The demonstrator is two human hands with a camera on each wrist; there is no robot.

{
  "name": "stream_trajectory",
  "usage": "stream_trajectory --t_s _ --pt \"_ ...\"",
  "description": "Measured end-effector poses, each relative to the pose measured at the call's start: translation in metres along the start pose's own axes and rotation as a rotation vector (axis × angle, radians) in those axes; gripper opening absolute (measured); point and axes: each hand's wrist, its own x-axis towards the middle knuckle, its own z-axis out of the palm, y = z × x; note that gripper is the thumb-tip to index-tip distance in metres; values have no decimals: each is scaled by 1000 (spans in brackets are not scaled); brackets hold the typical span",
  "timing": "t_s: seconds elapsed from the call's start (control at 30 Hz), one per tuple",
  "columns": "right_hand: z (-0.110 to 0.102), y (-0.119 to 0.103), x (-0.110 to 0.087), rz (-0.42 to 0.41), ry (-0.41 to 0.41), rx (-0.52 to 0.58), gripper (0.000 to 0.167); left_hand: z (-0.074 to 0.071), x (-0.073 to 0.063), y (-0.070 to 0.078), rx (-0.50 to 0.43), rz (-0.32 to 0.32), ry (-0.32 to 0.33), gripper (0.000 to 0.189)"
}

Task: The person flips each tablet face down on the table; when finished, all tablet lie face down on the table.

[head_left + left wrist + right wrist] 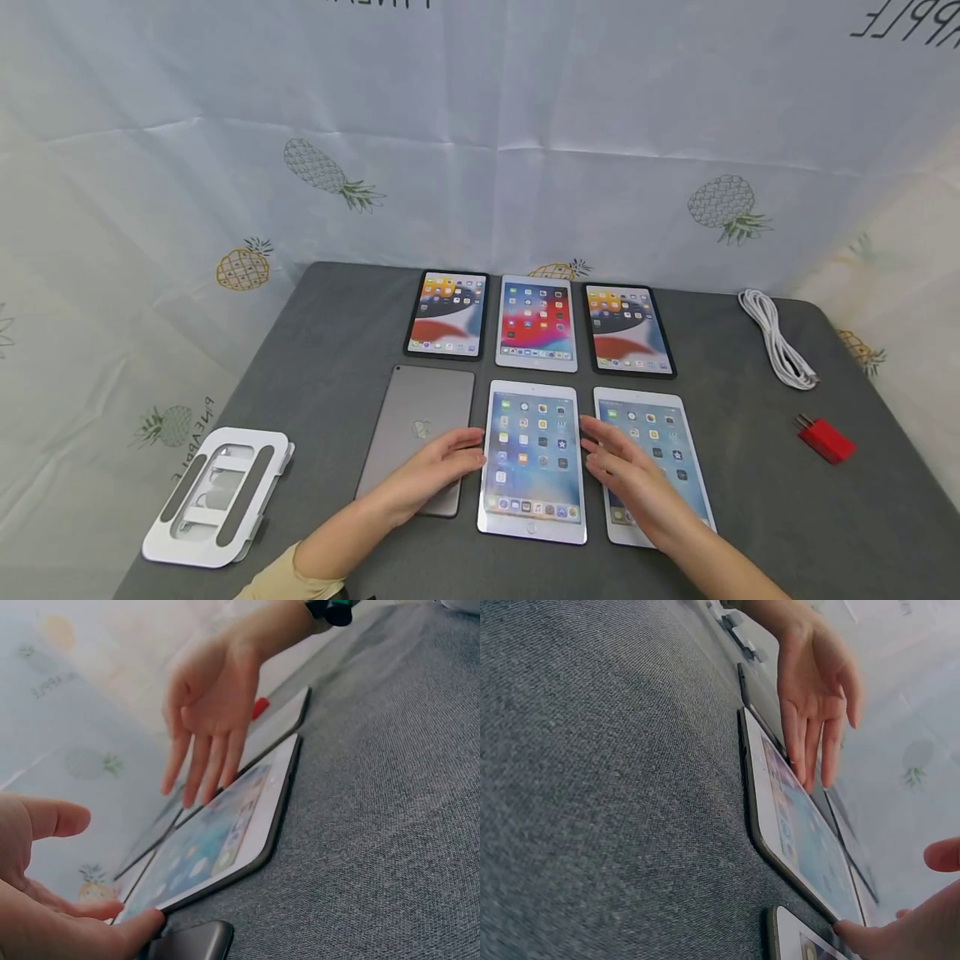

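One white stand [246,496]; six tablets [536,321], two rows of three, front-left face-down. Left hand [438,468], fingers loosely straight, at left edge of front-middle tablet [532,462], on tabletop [757,508], long axis front-to-back, home button [532,527] at near end. Right hand [632,477], fingers likewise, at its right edge. One cable [777,342], one red plug [827,440].

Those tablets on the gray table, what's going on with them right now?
A person's left hand and right hand flank the lit front-middle tablet, at its side edges, without gripping it. Four other tablets show lit screens; the front-left one lies face down. A white stand sits left; a bundled cable and red charger, right.
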Motion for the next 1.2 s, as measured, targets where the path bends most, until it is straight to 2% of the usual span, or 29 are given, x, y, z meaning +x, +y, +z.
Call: stream_trajectory --t_s 0.17,0.4,0.8,1.2 --pt "0 1 0 28 -5 46 61 -1 2 2 -76 -20 -36 61" --pt "0 3 2 39 -12 109 63 -5 5 7 -185 -56 -52 62" --pt "0 7 2 54 1 113 62 -4 6 11 -203 -95 -35 62" --pt "2 7 1 34 -12 107 62 -4 8 8 -206 -91 -1 58"
